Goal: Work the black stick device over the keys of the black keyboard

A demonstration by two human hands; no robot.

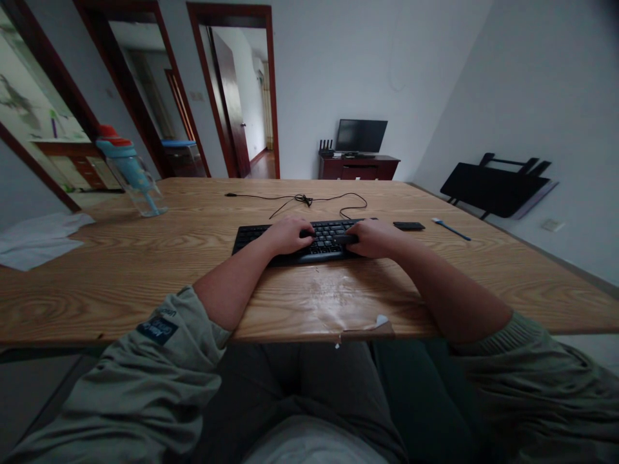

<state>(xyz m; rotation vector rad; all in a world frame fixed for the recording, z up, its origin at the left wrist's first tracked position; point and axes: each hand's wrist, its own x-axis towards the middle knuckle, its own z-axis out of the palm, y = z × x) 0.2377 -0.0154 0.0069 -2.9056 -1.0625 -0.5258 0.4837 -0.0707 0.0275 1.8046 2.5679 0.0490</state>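
Observation:
A black keyboard (319,248) lies on the wooden table in front of me, several of its keys showing between my hands. My left hand (289,235) rests over its left-centre part with the fingers curled. Something dark shows between that thumb and forefinger, too unclear to name. Over the right part, my right hand (380,238) grips a short black tool (345,239) whose end points left across the keys. Its kind cannot be made out. The keyboard's cable (302,199) lies loosely bundled behind it.
Right of the keyboard are a flat black piece (409,226) and a blue-handled brush (452,229). A bottle with a red lid (138,171) and white tissue (41,240) are on the left. The table's front edge (290,336) has a damaged patch.

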